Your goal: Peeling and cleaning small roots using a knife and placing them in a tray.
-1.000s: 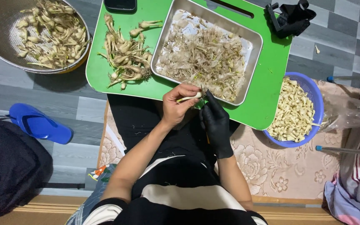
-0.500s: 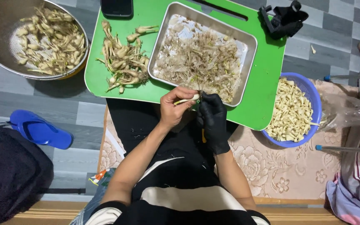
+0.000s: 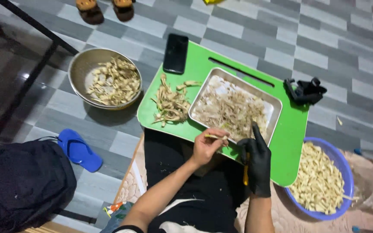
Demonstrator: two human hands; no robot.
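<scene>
Viewing head camera | left hand [image 3: 207, 146] bare, fingers curled around a pale stalk [image 3: 216, 137], near edge of green tray table [image 3: 290, 138] | right hand [image 3: 256, 160] black-gloved, closed on yellow-handled knife [image 3: 246, 169], forefinger extended over metal tray [image 3: 275, 105] of peelings | blue basin [image 3: 339, 157] right, steel bowl [image 3: 79, 71] far left.

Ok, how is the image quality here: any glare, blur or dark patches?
Head view: mostly sharp and evenly lit. The steel bowl shows a soft sheen on its rim, and the metal tray has pale bright patches. The backpack and the upper left corner are dark, with little detail. The gloved right hand reads as near-solid black; the left hand is clear.
</scene>
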